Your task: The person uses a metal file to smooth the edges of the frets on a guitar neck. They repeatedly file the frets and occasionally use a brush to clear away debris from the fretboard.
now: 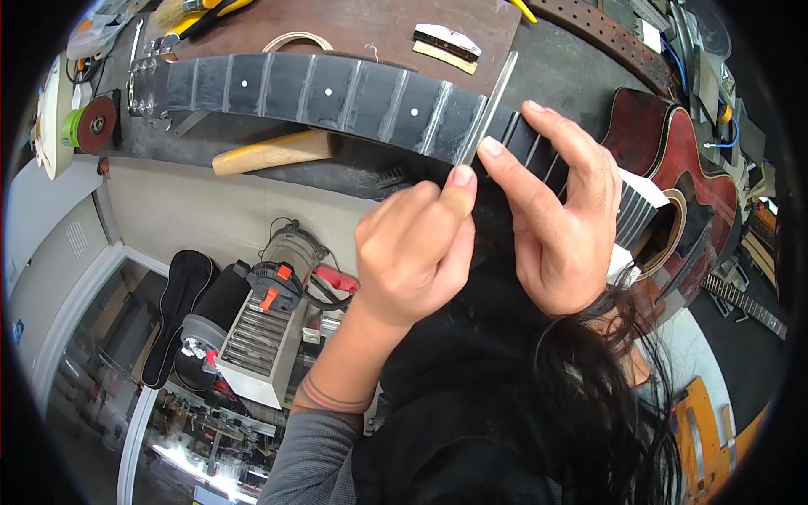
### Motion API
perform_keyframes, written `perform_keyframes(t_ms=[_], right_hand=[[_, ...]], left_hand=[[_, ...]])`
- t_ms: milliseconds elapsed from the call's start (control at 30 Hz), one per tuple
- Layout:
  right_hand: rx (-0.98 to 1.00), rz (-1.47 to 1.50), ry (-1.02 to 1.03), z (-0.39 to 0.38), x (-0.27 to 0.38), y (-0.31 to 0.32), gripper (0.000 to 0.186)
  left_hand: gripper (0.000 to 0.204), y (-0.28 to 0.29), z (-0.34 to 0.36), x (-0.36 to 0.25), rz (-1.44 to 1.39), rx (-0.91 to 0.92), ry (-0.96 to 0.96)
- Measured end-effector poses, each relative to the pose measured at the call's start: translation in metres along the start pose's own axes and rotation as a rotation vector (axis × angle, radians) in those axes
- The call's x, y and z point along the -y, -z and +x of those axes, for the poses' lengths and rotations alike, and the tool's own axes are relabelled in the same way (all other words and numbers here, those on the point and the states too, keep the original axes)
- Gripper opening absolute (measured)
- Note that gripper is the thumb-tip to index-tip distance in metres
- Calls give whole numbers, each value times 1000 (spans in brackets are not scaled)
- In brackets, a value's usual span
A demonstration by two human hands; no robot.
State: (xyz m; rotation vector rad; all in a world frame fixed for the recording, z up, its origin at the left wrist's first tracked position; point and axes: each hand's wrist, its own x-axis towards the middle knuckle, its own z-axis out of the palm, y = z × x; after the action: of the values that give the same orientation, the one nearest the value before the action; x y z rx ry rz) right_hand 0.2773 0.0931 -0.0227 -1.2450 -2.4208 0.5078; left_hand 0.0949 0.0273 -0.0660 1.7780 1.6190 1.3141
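A thin, flat, grey metal strip (pixel 491 105) stands on its edge across the long dark guitar neck (pixel 337 94) with silver frets and small white dots, a little right of the middle of the frame near the top. It looks stiff and light, with a slim, maybe sharp edge, so it is best held low down by its flat sides, where the hands are now.

The left hand (pixel 414 252) is closed around the bottom end of the strip, with the thumb pressed up against it. The right hand (pixel 560 210) has its fingers (pixel 549 126) spread over the neck and strings just right of the strip, and its first finger touches the strip's side. It steadies more than it grabs.

The neck runs from the upper left toward the shiny red and black guitar body (pixel 690 181) on the right. The guitar looks heavy and easy to scratch.

On the dark counter (pixel 353 172) below the neck lies a pale wooden handle (pixel 269 151). A roll of tape (pixel 297 39) and a small light block (pixel 446 46) sit on a brown board above the neck. A round red disc (pixel 94 124) sits at the far left. Down on the floor at the lower left is a grey machine with orange parts (pixel 261 324).
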Motion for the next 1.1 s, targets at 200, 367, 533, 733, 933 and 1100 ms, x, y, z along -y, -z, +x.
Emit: perform_keyframes(t_ms=[200, 367, 533, 733, 933, 1100], right_hand=[[-30, -37, 9, 3, -2, 0, 57], [-34, -18, 9, 2, -3, 0, 57], [-32, -27, 10, 1, -4, 0, 58], [-31, -16, 14, 1, -3, -3, 59], [-37, -38, 18, 0, -4, -2, 57], [-31, -24, 22, 1, -3, -4, 56]], left_hand=[[44, 36, -64, -18, 41, 72, -1], [43, 35, -62, -20, 14, 72, -8], [43, 31, -61, -16, 49, 69, 7], [52, 3, -1, 3, 19, 17, -39], [46, 23, -46, -14, 29, 27, 42], [52, 9, -9, -2, 40, 47, -2]])
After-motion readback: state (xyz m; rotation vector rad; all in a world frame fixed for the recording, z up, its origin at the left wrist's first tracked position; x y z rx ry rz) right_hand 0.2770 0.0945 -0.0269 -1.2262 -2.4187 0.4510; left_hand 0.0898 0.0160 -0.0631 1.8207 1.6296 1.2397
